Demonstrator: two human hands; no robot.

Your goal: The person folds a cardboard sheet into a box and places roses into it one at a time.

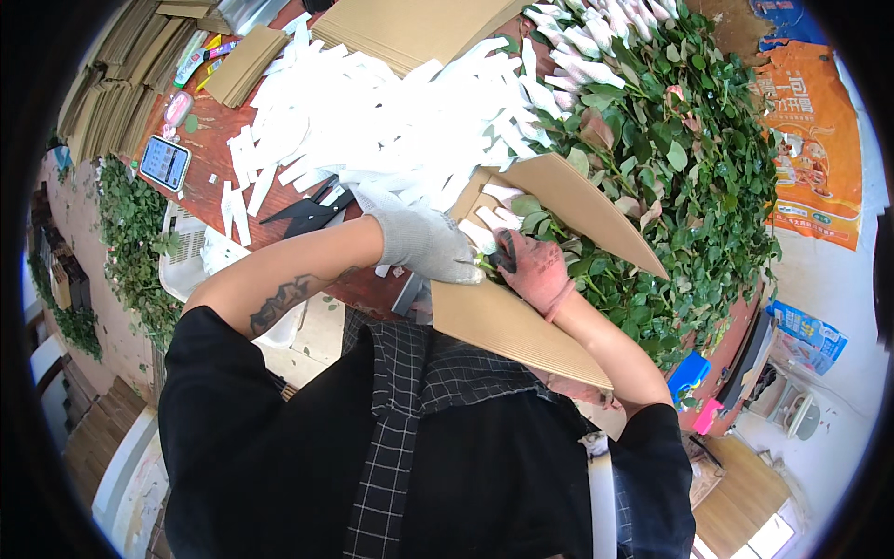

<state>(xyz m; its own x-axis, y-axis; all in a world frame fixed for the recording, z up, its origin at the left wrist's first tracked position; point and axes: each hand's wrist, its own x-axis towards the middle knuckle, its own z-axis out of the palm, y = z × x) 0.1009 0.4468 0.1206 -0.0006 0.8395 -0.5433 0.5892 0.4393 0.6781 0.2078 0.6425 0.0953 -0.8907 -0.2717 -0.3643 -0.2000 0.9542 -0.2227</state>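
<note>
well, the largest thing i have in view is the scuffed reddish-brown surface (pixel 207 140), and over its right side spreads a dense heap of green leafy stems (pixel 684 168), broad-leaved and springy-looking. i'd keep stray leaves from bunching at the fold while working. next in size is the loose pile of thin white flat strips (pixel 372 112), papery and slightly curled, beyond the left hand. nearer me is the tan corrugated cardboard wrap (pixel 517 326), ribbed on its lower flap, its upper flap tilted beside the leaves; i'd steady it lightly so the ribs don't crease.

the left hand in a grey knit glove (pixel 424 244) rests at the wrap's left end, grip narrow; i can't tell whether it pinches anything. the right hand in a dusty-red glove (pixel 533 270) has its fingers curled in, but whether they close on a stem is hidden. smallest are the tapered white-sleeved flower heads (pixel 491 218), between the flaps near both hands: i'd handle them by the stems, heads level, never squeezing the soft-looking sleeves.
</note>
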